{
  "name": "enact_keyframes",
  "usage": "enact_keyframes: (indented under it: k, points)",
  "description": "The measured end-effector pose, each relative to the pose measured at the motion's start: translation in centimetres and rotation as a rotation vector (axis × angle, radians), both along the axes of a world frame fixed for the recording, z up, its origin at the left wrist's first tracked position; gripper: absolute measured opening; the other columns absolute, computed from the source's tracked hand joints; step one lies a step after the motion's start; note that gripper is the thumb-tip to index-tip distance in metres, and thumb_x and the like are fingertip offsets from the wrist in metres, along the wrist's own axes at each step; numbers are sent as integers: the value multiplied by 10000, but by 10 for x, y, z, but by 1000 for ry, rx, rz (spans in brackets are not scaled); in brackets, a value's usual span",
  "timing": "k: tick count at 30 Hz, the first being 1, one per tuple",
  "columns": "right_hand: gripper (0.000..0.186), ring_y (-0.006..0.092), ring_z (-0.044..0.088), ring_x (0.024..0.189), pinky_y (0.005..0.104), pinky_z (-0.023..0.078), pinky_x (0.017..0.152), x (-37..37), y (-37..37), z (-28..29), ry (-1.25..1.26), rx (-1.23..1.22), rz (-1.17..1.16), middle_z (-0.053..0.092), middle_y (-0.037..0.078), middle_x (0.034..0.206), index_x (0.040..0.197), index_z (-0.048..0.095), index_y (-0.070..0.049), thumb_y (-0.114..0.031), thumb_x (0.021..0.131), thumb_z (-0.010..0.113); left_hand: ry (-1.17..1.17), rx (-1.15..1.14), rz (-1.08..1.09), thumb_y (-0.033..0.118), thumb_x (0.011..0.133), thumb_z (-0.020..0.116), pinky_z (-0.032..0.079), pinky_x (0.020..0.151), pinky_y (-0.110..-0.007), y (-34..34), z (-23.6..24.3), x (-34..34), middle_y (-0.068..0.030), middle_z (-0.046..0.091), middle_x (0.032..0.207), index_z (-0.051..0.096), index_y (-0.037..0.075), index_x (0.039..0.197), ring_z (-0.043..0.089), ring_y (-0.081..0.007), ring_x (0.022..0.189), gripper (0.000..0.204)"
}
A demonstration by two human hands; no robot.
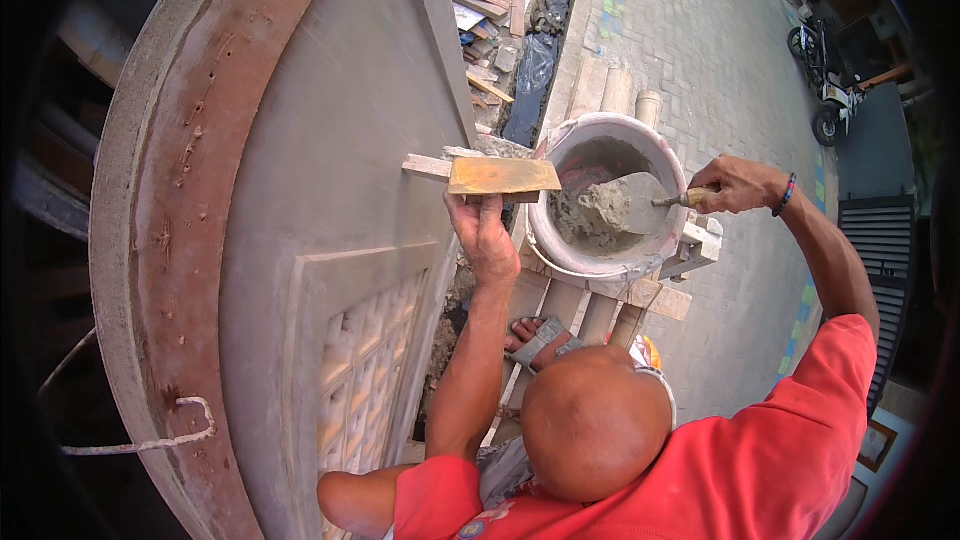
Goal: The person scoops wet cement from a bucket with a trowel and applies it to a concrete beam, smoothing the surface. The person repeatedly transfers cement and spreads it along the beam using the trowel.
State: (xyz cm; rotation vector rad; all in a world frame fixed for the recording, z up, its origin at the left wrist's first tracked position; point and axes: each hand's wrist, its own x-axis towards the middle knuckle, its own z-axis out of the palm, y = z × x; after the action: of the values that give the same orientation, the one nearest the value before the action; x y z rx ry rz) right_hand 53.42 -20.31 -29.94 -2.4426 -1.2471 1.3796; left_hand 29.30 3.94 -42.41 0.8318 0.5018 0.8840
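Observation:
My left hand (486, 240) grips a rectangular plastering float (505, 176) from underneath. The float's worn yellowish face is turned up, beside the left rim of a pale bucket (676, 168). Wet grey mortar (572, 222) lies in the bucket. My right hand (738, 185) is closed round the wooden handle of a trowel (645, 205), and its blade is inside the bucket with a lump of mortar on it. Behind the float a pale wooden strip (425, 167) sticks out; I cannot tell what it rests on. The float's underside is mostly hidden.
Wooden slats (565, 305) lie under the bucket and my sandalled foot (540, 340). A smooth grey wall (330, 90) with a lattice panel (372, 370) rises at left. A bent rod (185, 435) juts out there. Beyond are scrap wood (490, 0), a paved lane (690, 50) and a motorbike (828, 85).

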Motion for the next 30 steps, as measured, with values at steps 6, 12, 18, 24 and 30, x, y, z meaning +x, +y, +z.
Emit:
enact_keyframes:
  k: [6, 12, 18, 24, 30]
  points:
    - [441, 109, 556, 540, 278, 437, 499, -35, -44, 10, 174, 384, -349, 555, 8, 617, 881, 646, -10, -451, 873, 629, -260, -375, -386, 114, 993, 482, 496, 1036, -449, 21, 25, -7, -110, 569, 1318, 436, 49, 1380, 585, -257, 1203, 395]
    - [456, 132, 544, 656, 292, 448, 598, -89, -13, -14, 162, 834, -410, 593, 56, 787, 1094, 536, 16, -334, 843, 686, -390, -642, -635, 290, 1018, 469, 487, 1024, -444, 2, 27, -8, -99, 607, 1309, 507, 62, 1362, 612, -267, 1174, 414]
    - [484, 223, 604, 743, 347, 469, 652, -113, 25, -57, -229, 1154, -227, 627, 137, 894, 1161, 513, 18, -173, 784, 749, -480, -748, -778, 267, 1013, 505, 529, 990, -414, -17, 69, -8, -112, 582, 1325, 446, 46, 1407, 614, -230, 1169, 455]
    - [529, 272, 598, 786, 375, 487, 681, -114, 59, -66, -199, 1312, -20, 600, 138, 907, 1242, 509, -13, -73, 786, 771, -441, -696, -739, 374, 980, 547, 484, 1036, -428, -27, 92, -21, -102, 550, 1365, 434, 61, 1422, 569, -227, 1225, 554]
    - [433, 278, 583, 799, 373, 488, 701, -117, 66, -57, -199, 1394, -52, 588, 131, 932, 1152, 609, 0, -118, 776, 789, -574, -695, -762, 407, 985, 520, 474, 1046, -450, -26, 101, -27, -110, 535, 1387, 433, 62, 1431, 567, -252, 1229, 571]
